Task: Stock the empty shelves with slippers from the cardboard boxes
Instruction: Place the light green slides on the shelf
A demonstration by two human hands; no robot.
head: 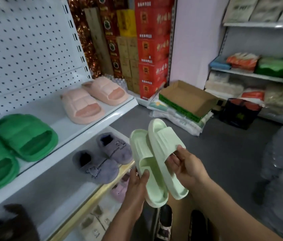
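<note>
Pale green slipper pair [156, 164] was held mid-air, just off front edge of white shelves [92, 122], one slipper overlapping other. Left hand [137, 183] gripped lower slipper at strap; right hand [187, 167] pinched upper slipper's strap. Step judged: carrying pair to shelf. Green slides [26, 136], pink slides [92, 100], grey fur slippers [106, 157] already stocked. Next move called for bare shelf spot, pair set side by side.

Both forearms raised, left hand [138, 181] and right hand [186, 166] gripping (fingers curled), close together.
</note>
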